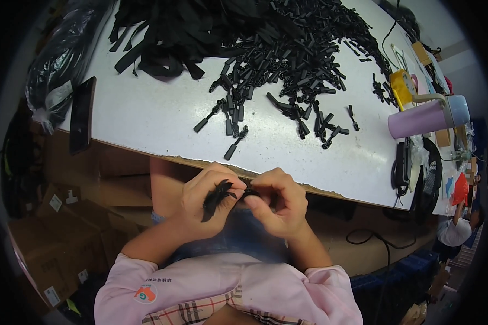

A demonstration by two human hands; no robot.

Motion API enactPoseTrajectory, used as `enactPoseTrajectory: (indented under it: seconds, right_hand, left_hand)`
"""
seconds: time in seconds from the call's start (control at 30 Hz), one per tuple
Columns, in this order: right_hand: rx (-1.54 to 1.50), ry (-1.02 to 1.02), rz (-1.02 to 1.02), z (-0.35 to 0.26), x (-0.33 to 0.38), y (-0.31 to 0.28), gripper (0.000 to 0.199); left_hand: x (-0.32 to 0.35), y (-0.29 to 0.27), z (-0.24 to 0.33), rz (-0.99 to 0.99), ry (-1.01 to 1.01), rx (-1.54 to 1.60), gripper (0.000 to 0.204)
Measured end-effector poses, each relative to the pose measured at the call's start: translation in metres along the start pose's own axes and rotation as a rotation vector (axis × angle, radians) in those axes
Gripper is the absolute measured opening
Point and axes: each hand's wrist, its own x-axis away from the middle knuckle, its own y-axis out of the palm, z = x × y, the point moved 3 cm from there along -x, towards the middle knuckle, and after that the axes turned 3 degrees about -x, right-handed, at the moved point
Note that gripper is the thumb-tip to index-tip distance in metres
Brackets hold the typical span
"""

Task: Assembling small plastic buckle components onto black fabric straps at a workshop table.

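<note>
My left hand (203, 203) holds a bunch of small black zipper-pull pieces (217, 196) that fan out of the fist. My right hand (276, 203) pinches one small black piece (249, 192) between thumb and fingers, right against the bunch. Both hands meet just below the near edge of the white table (157, 119). On the table lies a large heap of black pull pieces (293, 49), with loose ones (233, 116) scattered toward me. Black straps (168, 38) are piled at the far left.
A black phone (82, 114) lies at the table's left edge beside a black plastic bag (65, 59). A purple bottle (425, 118), a yellow tape dispenser (402, 89) and black headphones (423, 179) sit at right. Cardboard boxes (59, 238) stand below left. Another person (458, 230) is at far right.
</note>
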Motion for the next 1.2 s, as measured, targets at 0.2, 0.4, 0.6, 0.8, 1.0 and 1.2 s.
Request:
enactPoseTrajectory:
  seconds: [0.2,0.4,0.6,0.8,1.0,1.2]
  right_hand:
    - [-0.018,0.103,-0.304,0.002,-0.006,0.01,0.01]
    - [0.212,-0.03,-0.037,-0.004,-0.004,0.02,0.017]
    - [0.445,-0.343,-0.037,-0.01,-0.017,0.016,0.029]
    - [0.186,-0.19,-0.052,-0.005,-0.012,0.011,0.025]
    - [-0.213,0.093,-0.069,0.006,0.0,0.004,0.014]
    - [-0.525,0.447,-0.011,0.008,0.002,0.003,0.007]
  left_hand:
    - [-0.002,-0.004,0.003,0.06,-0.067,0.124,0.008]
    - [-0.006,-0.009,-0.016,0.013,-0.558,0.596,0.017]
    - [0.006,-0.002,-0.026,-0.229,-0.517,0.422,0.018]
    - [0.002,0.004,-0.02,-0.386,-0.422,0.396,0.02]
    - [0.001,0.0,-0.014,-0.169,-0.44,0.451,0.025]
    - [-0.006,0.007,-0.003,-0.029,-0.381,0.541,0.014]
